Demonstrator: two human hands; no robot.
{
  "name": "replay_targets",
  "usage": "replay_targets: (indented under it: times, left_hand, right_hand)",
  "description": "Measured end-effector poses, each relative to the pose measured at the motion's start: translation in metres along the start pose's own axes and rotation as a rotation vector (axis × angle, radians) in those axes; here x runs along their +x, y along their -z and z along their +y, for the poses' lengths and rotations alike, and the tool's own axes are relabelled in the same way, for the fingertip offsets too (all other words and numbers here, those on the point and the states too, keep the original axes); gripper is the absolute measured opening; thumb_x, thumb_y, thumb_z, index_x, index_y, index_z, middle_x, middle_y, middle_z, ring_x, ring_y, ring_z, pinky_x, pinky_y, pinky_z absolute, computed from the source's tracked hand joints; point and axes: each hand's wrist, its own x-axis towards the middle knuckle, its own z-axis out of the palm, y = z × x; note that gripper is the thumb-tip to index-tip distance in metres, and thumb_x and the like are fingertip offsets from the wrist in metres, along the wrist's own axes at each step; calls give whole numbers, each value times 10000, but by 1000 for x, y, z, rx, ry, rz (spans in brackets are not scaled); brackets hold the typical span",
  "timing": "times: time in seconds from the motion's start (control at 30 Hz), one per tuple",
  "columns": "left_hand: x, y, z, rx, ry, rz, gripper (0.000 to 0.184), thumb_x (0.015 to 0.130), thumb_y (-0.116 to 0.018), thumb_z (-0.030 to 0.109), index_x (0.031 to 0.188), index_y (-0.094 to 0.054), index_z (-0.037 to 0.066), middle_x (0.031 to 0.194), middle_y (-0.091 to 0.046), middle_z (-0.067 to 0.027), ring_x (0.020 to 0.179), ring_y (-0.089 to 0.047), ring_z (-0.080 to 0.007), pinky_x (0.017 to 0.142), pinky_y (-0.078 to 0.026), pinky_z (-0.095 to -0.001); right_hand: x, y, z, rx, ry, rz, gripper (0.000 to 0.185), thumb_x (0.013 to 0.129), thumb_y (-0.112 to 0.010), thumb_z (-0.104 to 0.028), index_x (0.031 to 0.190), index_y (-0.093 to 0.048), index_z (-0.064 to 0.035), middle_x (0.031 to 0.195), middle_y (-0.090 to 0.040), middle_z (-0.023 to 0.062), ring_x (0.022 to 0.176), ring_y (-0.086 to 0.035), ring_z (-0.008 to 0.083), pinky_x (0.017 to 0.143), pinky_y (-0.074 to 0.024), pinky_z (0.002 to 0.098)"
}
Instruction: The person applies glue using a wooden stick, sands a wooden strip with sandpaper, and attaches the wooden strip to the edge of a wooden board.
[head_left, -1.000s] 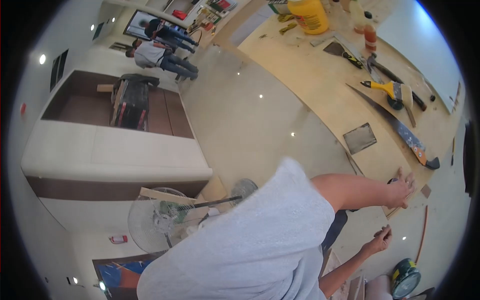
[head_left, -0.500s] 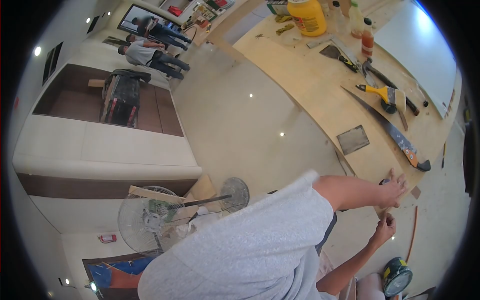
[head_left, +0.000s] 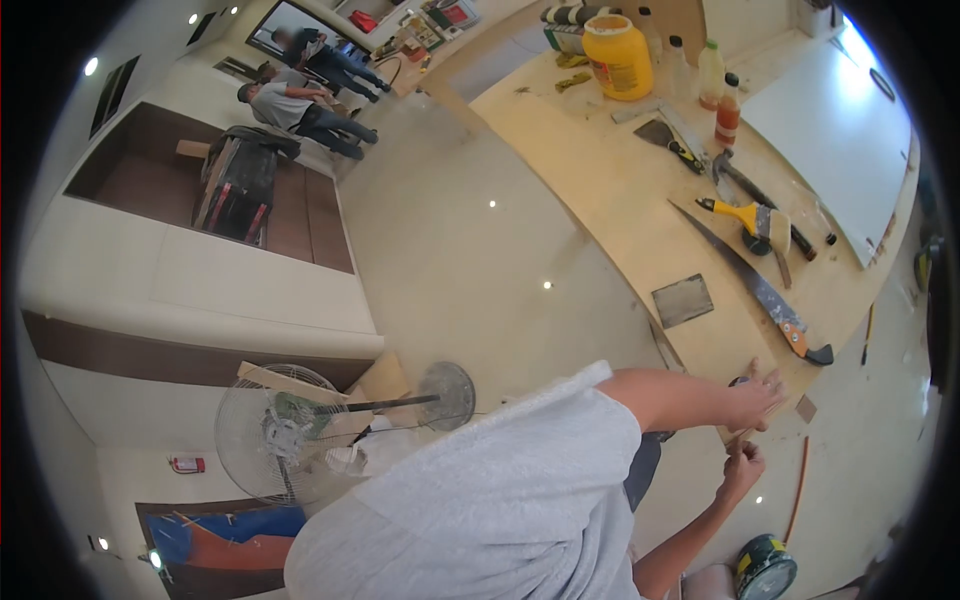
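Note:
My left hand (head_left: 758, 400) lies at the near corner of the wooden table (head_left: 590, 150), its fingers spread apart over the edge. A small dark round thing (head_left: 738, 381) shows beside its wrist. Just below it, my right hand (head_left: 741, 470) is closed, fingers pinched together at the table's edge. Whatever is between those fingers is too small to make out. Closest on the tabletop are a handsaw (head_left: 755, 282) with an orange and black handle and a grey rectangular pad (head_left: 684, 300).
On the table are a paintbrush (head_left: 735, 213), a hammer (head_left: 765, 195), a putty knife (head_left: 668, 142), several bottles, a yellow tub (head_left: 617, 60) and a white panel (head_left: 830, 130). A paint bucket (head_left: 766, 568) and a stand fan (head_left: 285, 430) are on the floor. People stand far off.
The whole view has shifted slightly, so the table and hands appear further left. Both hands stay at the same table corner, with little movement relative to it.

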Motion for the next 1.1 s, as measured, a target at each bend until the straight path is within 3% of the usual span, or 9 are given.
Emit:
replay_targets:
  times: [0.03,0.13,0.23,0.33,0.53,0.73,0.83,1.03,1.1]
  left_hand:
    - [2,-4,-2,-13,-5,30,339,910,-770,388,1247,-785,361,1697,-288,-293,1583,-157,-613,1100,-220,-925]
    - [2,-3,-4,-32,3,-38,518,888,-793,417,1389,-714,315,1683,-326,-280,1594,-189,-565,1101,-197,-925]
    - [-2,14,-3,15,-16,-193,630,787,-892,367,1385,-698,390,1683,-344,-252,1607,-180,-537,1110,-179,-930]
    - [3,-8,-9,-1,-11,-100,680,714,-944,308,1334,-701,446,1697,-334,-228,1619,-161,-526,1113,-178,-934]
    - [-4,10,-6,19,1,-96,616,743,-924,347,1308,-697,440,1748,-233,-246,1628,-147,-522,1118,-265,-894]
    - [-7,27,-1,78,-1,-154,608,778,-907,331,1330,-675,432,1758,-209,-233,1632,-145,-505,1126,-280,-882]
    - [-11,38,2,50,5,-170,612,793,-897,296,1346,-668,423,1760,-196,-230,1635,-124,-507,1136,-271,-881]
    - [-11,34,4,0,22,-167,726,799,-889,273,1439,-607,469,1762,-198,-226,1641,-94,-505,1147,-243,-886]
    - [-12,30,3,-7,22,-148,753,805,-884,272,1463,-585,485,1761,-207,-226,1642,-95,-504,1150,-235,-885]
  right_hand:
    - [-2,4,-6,5,-6,-49,222,968,-765,-192,917,-699,14,738,-672,46,505,-491,83,472,-366,257]
    - [14,30,-11,-34,12,-53,249,1008,-713,-234,957,-711,10,747,-689,65,513,-534,96,465,-390,254]
    - [33,49,-21,-59,113,16,278,1022,-694,-261,982,-726,12,748,-691,61,537,-547,99,475,-398,261]
    - [56,52,-43,-139,170,-77,337,1035,-675,-300,980,-738,27,740,-692,65,549,-552,106,486,-408,275]
    - [84,38,-40,-239,221,-289,367,1030,-673,-306,945,-758,41,712,-687,74,560,-564,118,509,-423,292]
    - [90,35,-51,-311,248,-288,351,1000,-641,-270,856,-762,26,659,-661,56,516,-539,105,480,-405,293]
    - [84,37,-78,-411,204,-362,333,989,-619,-246,858,-761,26,661,-679,85,580,-609,157,558,-478,348]
    - [97,26,-90,-657,218,-289,281,817,-635,-202,676,-749,12,575,-664,143,535,-659,250,578,-515,418]
    - [101,24,-91,-650,244,-297,251,773,-609,-162,647,-731,18,530,-619,114,487,-605,205,516,-479,371]
